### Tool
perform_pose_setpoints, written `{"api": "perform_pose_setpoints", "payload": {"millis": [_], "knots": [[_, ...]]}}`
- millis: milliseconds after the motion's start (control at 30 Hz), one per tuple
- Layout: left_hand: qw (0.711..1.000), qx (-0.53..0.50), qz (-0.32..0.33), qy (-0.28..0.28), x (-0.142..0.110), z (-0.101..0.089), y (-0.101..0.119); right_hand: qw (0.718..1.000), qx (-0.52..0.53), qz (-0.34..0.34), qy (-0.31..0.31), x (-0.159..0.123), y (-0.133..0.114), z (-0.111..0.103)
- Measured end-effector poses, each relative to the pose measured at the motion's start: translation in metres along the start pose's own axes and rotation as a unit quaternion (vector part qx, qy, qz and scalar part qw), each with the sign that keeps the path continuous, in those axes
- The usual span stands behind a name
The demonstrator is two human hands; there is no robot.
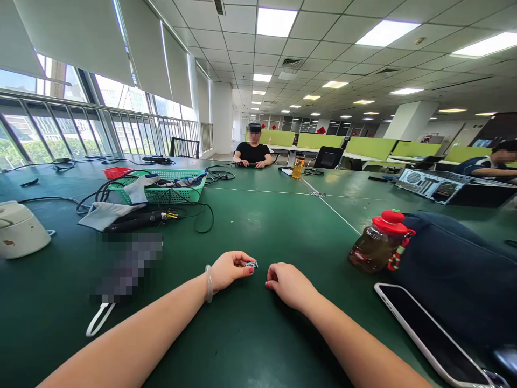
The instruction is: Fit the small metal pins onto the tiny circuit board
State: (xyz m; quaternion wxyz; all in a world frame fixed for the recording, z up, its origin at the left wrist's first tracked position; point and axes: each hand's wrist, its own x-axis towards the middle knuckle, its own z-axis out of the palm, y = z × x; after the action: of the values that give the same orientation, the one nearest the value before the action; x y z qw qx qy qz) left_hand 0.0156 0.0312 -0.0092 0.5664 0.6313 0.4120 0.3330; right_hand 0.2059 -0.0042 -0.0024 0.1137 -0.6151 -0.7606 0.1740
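Between the thumb and fingers of my left hand (pixel 230 270) is a small dark and silvery piece (pixel 252 264), perhaps an electronic part; its exact kind is too small to tell. A pale bracelet (pixel 209 283) circles that wrist. My right hand (pixel 291 283) is a short gap to the right, its fingers curled and closed near the thumb. Whatever those fingertips hold, if anything, is hidden. Both hands are low over the green tabletop (pixel 242 328).
A green basket (pixel 194 191) with cables and gloves stands ahead left, near a white container (pixel 22 229). On the right are a red-lidded bottle (pixel 374 245), a dark bag (pixel 456 269), a phone (pixel 428 328) and a computer case (pixel 452 186). A person (pixel 253 151) sits across the table.
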Motion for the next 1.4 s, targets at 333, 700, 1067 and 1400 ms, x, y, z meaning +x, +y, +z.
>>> {"api": "perform_pose_setpoints", "payload": {"millis": [333,700,1067,1400], "knots": [[1.0,0.001,-0.005,-0.011,-0.001,0.0,0.002,0.997,-0.008,-0.061,0.045,0.003,0.0,0.005],[1.0,0.002,-0.013,-0.01,-0.002,0.001,0.005,0.991,-0.025,-0.105,0.085,0.005,-0.005,0.01],[1.0,0.009,-0.021,0.015,0.002,0.003,0.001,0.989,-0.048,-0.106,0.093,0.009,0.0,0.012],[1.0,0.019,-0.014,-0.001,0.005,0.003,-0.007,0.978,0.009,-0.098,0.185,0.003,-0.012,0.004]]}}
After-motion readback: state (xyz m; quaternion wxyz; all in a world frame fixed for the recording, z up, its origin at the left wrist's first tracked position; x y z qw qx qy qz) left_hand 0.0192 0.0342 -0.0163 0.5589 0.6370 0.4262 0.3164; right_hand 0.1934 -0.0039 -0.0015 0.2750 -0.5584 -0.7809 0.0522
